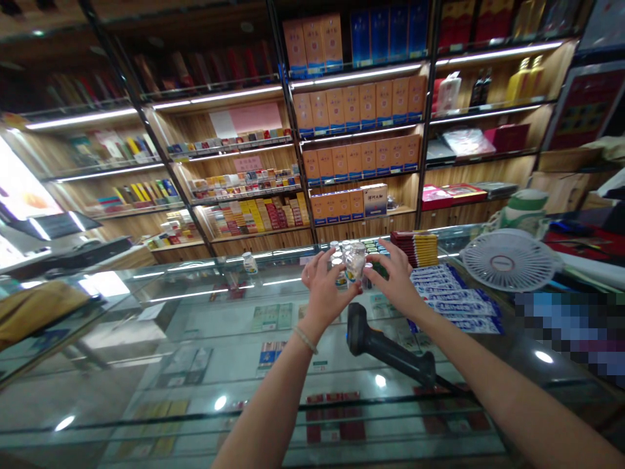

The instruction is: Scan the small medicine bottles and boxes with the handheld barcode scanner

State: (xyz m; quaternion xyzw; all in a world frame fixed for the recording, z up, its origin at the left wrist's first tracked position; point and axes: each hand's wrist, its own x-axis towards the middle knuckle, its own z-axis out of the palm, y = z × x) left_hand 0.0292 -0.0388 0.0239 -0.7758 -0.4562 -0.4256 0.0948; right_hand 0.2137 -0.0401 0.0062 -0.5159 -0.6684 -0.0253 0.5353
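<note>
My left hand point(323, 286) is at the group of small bottles near the far edge of the glass counter point(215, 332). Its thumb and fingers close on a small clear bottle point(355, 260); how firmly is hard to see. To the right of that bottle, my right hand point(396, 280) has its fingers curved and apart, close to a white-capped bottle point(368, 268). More white-capped bottles point(336, 266) stand partly hidden behind my left fingers. Below both hands, a black barcode scanner point(388, 352) lies on the glass.
A lone white-capped bottle point(249, 264) stands to the left. Blue-and-white packets point(454, 299), a stack of red and yellow boxes point(415, 249) and a white fan point(510, 260) sit at the right. Shelves with boxed goods point(361, 159) line the wall behind the counter.
</note>
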